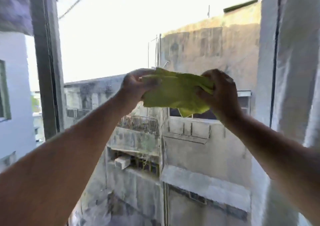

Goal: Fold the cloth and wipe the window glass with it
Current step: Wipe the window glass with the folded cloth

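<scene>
Green cloth point(174, 91) hanging folded | left hand point(136, 85), right hand point(220, 91) pinching its ends | window frame point(46, 61) standing left, concrete buildings point(199, 139) showing beyond.

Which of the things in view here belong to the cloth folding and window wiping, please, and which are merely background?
Part of the job:
- yellow-green cloth
- left hand gripping one end
- right hand gripping the other end
- window glass

Just there:
- window frame
- pale curtain
- concrete buildings outside

Soft matt yellow-green cloth point(174, 92), rough stained concrete walls point(207, 47), dull grey window frame point(46, 61)
</scene>
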Tool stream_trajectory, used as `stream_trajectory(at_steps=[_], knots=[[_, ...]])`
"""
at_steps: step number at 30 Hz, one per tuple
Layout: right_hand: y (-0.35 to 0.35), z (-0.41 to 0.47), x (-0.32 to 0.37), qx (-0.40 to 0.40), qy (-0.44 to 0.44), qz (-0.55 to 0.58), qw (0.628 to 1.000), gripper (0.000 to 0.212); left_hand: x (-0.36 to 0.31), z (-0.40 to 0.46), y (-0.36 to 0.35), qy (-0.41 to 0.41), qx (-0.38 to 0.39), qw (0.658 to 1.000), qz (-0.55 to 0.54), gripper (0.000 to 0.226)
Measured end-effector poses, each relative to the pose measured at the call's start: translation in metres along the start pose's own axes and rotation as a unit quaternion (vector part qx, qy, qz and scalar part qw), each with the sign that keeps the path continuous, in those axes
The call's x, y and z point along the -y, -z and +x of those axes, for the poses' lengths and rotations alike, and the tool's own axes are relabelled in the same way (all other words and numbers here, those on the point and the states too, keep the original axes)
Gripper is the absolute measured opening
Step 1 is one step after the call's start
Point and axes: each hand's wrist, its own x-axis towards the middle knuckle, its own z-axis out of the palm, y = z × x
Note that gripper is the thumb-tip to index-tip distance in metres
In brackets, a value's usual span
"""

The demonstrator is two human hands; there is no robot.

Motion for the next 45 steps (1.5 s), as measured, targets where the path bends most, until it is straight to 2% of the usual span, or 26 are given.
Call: stream_trajectory(at_steps=[2,3,5,7,9,11,13,15,17,19,23,24,26,28,29,30,32,34,36,37,38,40,42,43,44,45], knots=[[-0.01,0.017,-0.008,0.013,0.113,-0.152,0.982,0.056,-0.009,0.024,-0.009,-0.005,-0.012,1.0,0.028,0.028],[-0.019,0.021,-0.011,0.032,0.205,-0.221,0.953,0.061,-0.011,0.033,-0.012,-0.002,-0.016,0.998,0.055,0.033],[-0.037,0.021,-0.015,0.074,0.41,-0.294,0.86,0.055,-0.013,0.044,-0.013,-0.008,-0.028,0.993,0.112,0.037],[-0.051,0.019,-0.017,0.103,0.491,-0.317,0.805,0.056,-0.015,0.048,-0.01,-0.061,-0.074,0.979,0.181,0.034],[-0.058,0.017,-0.018,0.129,0.468,-0.327,0.811,0.057,-0.015,0.052,-0.001,-0.183,-0.148,0.922,0.308,0.026],[-0.06,0.008,-0.025,0.149,0.423,-0.298,0.843,0.057,-0.008,0.057,0.014,-0.295,-0.197,0.804,0.477,0.031],[-0.056,0.0,-0.035,0.136,0.364,-0.269,0.881,0.058,0.008,0.063,0.031,-0.298,-0.165,0.705,0.622,0.047],[-0.047,-0.004,-0.05,0.087,0.253,-0.232,0.935,0.055,0.024,0.07,0.043,-0.259,-0.111,0.653,0.703,0.06],[-0.039,-0.003,-0.064,0.036,0.125,-0.196,0.972,0.049,0.036,0.074,0.048,-0.258,-0.104,0.646,0.711,0.063],[-0.038,0.006,-0.071,0.002,0.028,-0.18,0.983,0.043,0.044,0.078,0.051,-0.275,-0.123,0.643,0.704,0.065],[-0.069,0.021,-0.039,-0.089,-0.058,-0.218,0.97,0.072,0.049,0.083,0.055,-0.307,-0.135,0.637,0.694,0.064],[-0.086,0.014,-0.021,-0.077,-0.033,-0.219,0.972,0.074,0.049,0.083,0.056,-0.311,-0.137,0.638,0.691,0.064],[-0.127,-0.032,0.011,0.025,0.123,-0.217,0.968,0.077,0.048,0.082,0.057,-0.319,-0.139,0.63,0.695,0.063],[-0.141,-0.092,0.022,0.155,0.333,-0.249,0.896,0.075,0.045,0.083,0.057,-0.322,-0.135,0.625,0.698,0.063],[-0.135,-0.107,0.014,0.187,0.391,-0.258,0.864,0.071,0.045,0.084,0.057,-0.321,-0.133,0.628,0.696,0.063],[-0.124,-0.108,-0.001,0.185,0.403,-0.253,0.86,0.068,0.046,0.084,0.058,-0.323,-0.135,0.631,0.693,0.062],[-0.097,-0.084,-0.035,0.089,0.293,-0.232,0.923,0.059,0.049,0.084,0.058,-0.328,-0.147,0.63,0.688,0.062],[-0.064,-0.036,-0.057,-0.068,0.071,-0.208,0.973,0.048,0.051,0.085,0.057,-0.33,-0.152,0.628,0.688,0.063],[-0.055,0.0,-0.05,-0.127,-0.105,-0.174,0.971,0.049,0.051,0.087,0.057,-0.329,-0.146,0.631,0.687,0.063],[-0.068,0.003,-0.037,-0.134,-0.121,-0.17,0.969,0.052,0.051,0.088,0.057,-0.328,-0.145,0.635,0.684,0.063],[-0.089,-0.005,-0.023,-0.125,-0.09,-0.18,0.971,0.057,0.051,0.088,0.057,-0.328,-0.145,0.637,0.683,0.062],[-0.143,-0.053,0.013,-0.032,0.093,-0.17,0.98,0.062,0.052,0.088,0.058,-0.333,-0.149,0.634,0.682,0.061],[-0.174,-0.117,0.04,0.093,0.31,-0.137,0.936,0.048,0.05,0.088,0.059,-0.338,-0.145,0.636,0.679,0.061],[-0.174,-0.132,0.042,0.133,0.372,-0.136,0.909,0.042,0.049,0.088,0.059,-0.335,-0.144,0.639,0.677,0.061],[-0.167,-0.129,0.034,0.146,0.395,-0.146,0.895,0.04,0.05,0.087,0.057,-0.331,-0.145,0.641,0.677,0.061],[-0.159,-0.114,0.024,0.118,0.373,-0.171,0.904,0.042,0.05,0.087,0.057,-0.329,-0.15,0.641,0.677,0.061]])
